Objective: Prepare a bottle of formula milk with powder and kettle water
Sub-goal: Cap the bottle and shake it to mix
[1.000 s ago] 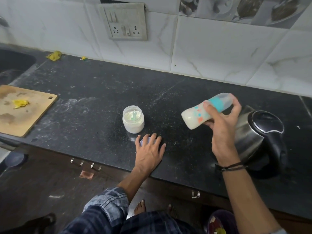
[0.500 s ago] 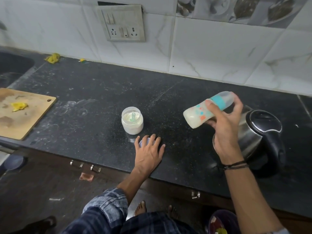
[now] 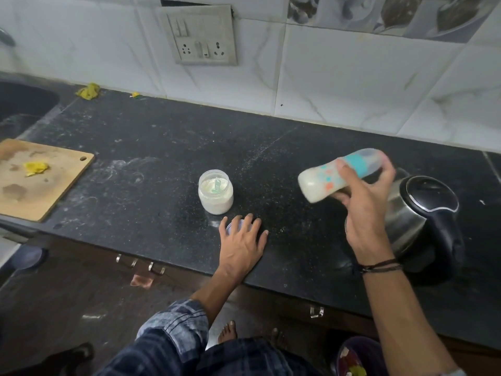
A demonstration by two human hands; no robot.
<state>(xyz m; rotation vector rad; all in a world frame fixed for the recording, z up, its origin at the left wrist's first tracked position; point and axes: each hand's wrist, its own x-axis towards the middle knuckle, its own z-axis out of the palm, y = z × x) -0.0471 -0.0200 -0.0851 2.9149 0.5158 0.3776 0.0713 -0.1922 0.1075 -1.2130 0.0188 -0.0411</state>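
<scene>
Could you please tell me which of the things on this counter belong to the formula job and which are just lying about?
Part of the job:
baby bottle, held tilted in the right hand
open powder jar with its scoop
kettle
lid under the left hand

Just lying about:
cutting board with a yellow scrap
yellow bits by the wall
wall socket

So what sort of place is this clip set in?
Most likely a home kitchen: a dark stone countertop runs along a tiled wall, with a sink at its far left, and a wooden cutting board and an electric kettle standing on it.
</scene>
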